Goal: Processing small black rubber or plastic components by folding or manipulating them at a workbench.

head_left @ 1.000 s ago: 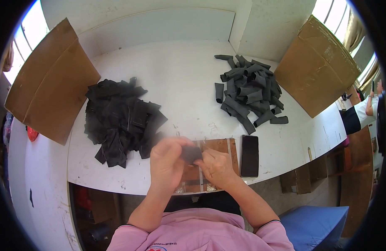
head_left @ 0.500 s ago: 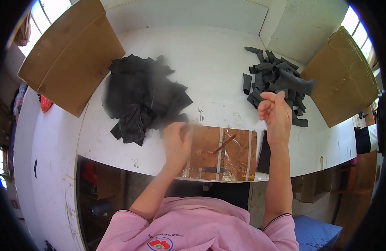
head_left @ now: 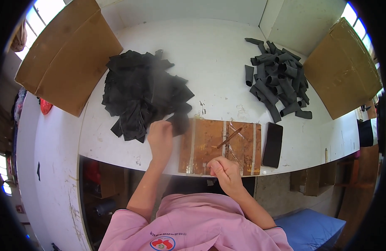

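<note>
My left hand (head_left: 160, 136) is closed at the front of a heap of flat black fabric pieces (head_left: 136, 90). From its fingers a black fabric piece (head_left: 181, 124) sticks out over the left edge of a brown taped board (head_left: 205, 144). Above the board's front edge, my right hand (head_left: 227, 175) has its fingers curled together; whatever they may hold is hidden. A thin brown stick (head_left: 230, 138) lies slantwise on the board. Over to the right sits a pile of dark grey fabric tubes (head_left: 281, 75), several with open ends showing.
A black phone (head_left: 272, 145) lies right of the board. Cardboard boxes flank the white table, one at the left (head_left: 69, 54) and one at the right (head_left: 346, 69). Below the table's right side is a blue surface (head_left: 312, 228).
My right hand has come from the tube pile back to the board's front edge, and the tube above it now rests with the pile. My left hand has shifted slightly left, with a black piece.
</note>
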Available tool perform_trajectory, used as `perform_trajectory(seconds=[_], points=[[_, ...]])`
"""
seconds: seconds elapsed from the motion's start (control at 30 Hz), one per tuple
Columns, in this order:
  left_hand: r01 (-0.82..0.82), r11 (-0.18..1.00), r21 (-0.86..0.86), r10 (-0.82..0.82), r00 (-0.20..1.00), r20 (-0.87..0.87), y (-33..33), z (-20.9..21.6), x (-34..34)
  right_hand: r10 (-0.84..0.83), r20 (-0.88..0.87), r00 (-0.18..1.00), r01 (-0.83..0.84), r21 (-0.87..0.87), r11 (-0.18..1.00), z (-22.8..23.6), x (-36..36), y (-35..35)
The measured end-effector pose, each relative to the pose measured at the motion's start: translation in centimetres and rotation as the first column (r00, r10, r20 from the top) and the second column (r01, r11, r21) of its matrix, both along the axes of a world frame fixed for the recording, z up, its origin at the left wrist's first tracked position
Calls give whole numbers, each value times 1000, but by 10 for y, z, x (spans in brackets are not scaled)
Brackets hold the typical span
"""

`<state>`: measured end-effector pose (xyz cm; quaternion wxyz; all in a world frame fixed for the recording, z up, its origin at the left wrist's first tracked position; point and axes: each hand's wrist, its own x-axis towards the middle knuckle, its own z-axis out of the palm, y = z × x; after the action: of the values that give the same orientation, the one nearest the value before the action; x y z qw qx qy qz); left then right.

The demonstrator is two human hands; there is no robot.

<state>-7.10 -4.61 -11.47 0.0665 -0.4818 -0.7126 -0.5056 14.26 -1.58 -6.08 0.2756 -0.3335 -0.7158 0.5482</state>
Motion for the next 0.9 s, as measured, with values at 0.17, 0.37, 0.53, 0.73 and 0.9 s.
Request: perform_trajectory(seconds=[0.17, 0.37, 0.53, 0.73, 0.9], points=[[74, 982, 173, -178, 668, 723, -19, 39, 28, 12, -31, 999, -13, -23, 1000, 2, -15, 0], [253, 963, 91, -229, 600, 767, -30, 37, 69, -73, -99, 992, 85, 127, 988, 8, -45, -6], [155, 971, 181, -238, 655, 717, -23, 40, 92, -254, -79, 964, 264, 152, 952, 7, -37, -3], [149, 975, 163, -220, 597, 772, -35, 58, 97, -295, -83, 952, 301, 429, 852, 4, -28, 3], [237, 950, 202, -279, 361, 890, -41, 82, 99, -266, -73, 961, 251, 634, 732, 0, -22, 6]])
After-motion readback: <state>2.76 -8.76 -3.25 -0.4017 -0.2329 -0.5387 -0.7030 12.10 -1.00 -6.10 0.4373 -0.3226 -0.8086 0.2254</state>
